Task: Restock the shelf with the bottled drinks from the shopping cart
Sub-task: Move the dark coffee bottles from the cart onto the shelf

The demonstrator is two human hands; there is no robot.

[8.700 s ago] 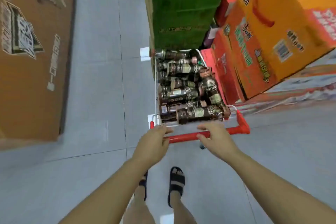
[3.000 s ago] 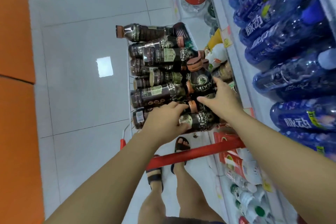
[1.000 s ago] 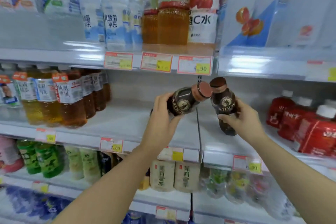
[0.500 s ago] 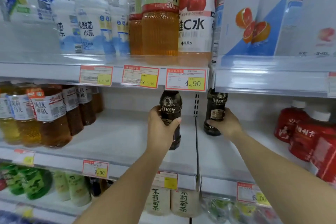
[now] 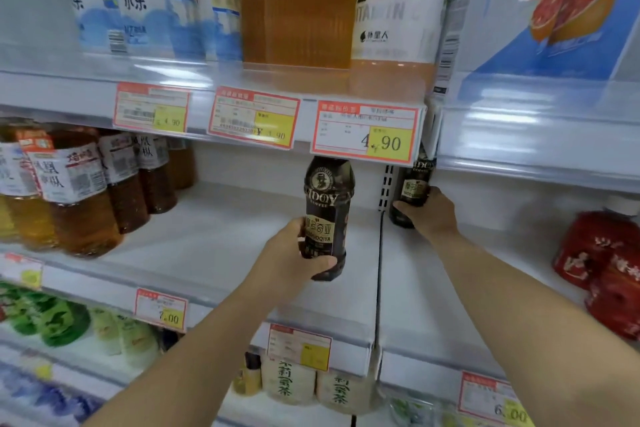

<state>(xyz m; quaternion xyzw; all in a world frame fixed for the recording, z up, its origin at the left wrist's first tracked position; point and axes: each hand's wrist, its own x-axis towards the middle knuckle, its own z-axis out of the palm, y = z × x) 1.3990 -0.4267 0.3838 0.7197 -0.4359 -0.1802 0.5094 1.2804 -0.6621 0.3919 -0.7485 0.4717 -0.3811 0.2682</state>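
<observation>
Brown plastic, probably stiff, slick-sleeved and weighty: the left grip (image 5: 294, 262) wrapped one coffee bottle (image 5: 327, 204) low on its body over the shelf (image 5: 207, 236); the right grip (image 5: 431, 217) clasped the second bottle (image 5: 415, 184) deeper in.

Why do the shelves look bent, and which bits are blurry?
In the head view the wide lens bends the upper shelf edge; the white bottles top left are smeared; the coffee bottle in the left hand reads sharply; the second coffee bottle in the right hand sits in shadow.
</observation>
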